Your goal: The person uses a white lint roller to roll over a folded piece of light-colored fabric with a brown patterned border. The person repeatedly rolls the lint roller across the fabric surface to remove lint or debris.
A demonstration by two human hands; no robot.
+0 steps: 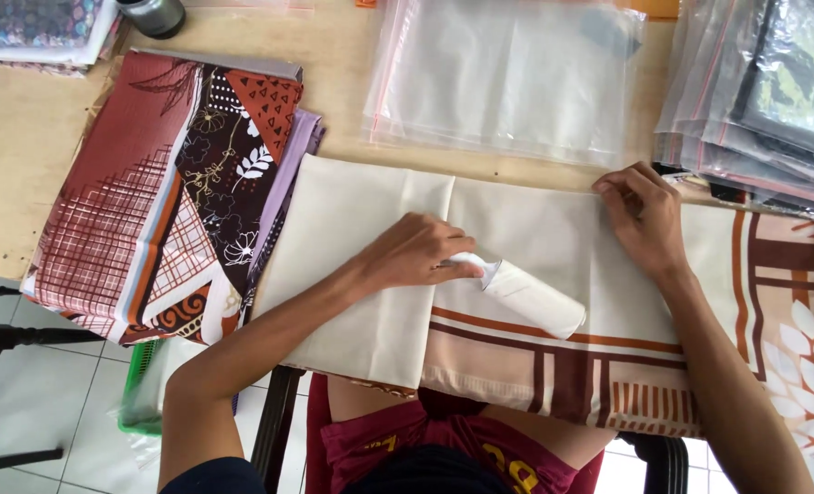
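Note:
A folded cream cloth with brown and orange borders (553, 302) lies across the wooden table (23, 165) in front of me. My left hand (416, 252) grips the handle of a white lint roller (530, 295) that rests on the cloth's middle. My right hand (640, 215) presses down on the cloth's far edge with curled fingers, holding it flat. A plain cream panel (352, 265) of the cloth covers the left part.
A stack of folded patterned cloths in red, brown and purple (169, 192) lies at the left. Clear plastic bags (508, 73) lie beyond the cloth. Bagged cloths (764, 101) are piled at the right. A dark cup (154, 14) stands at the far edge.

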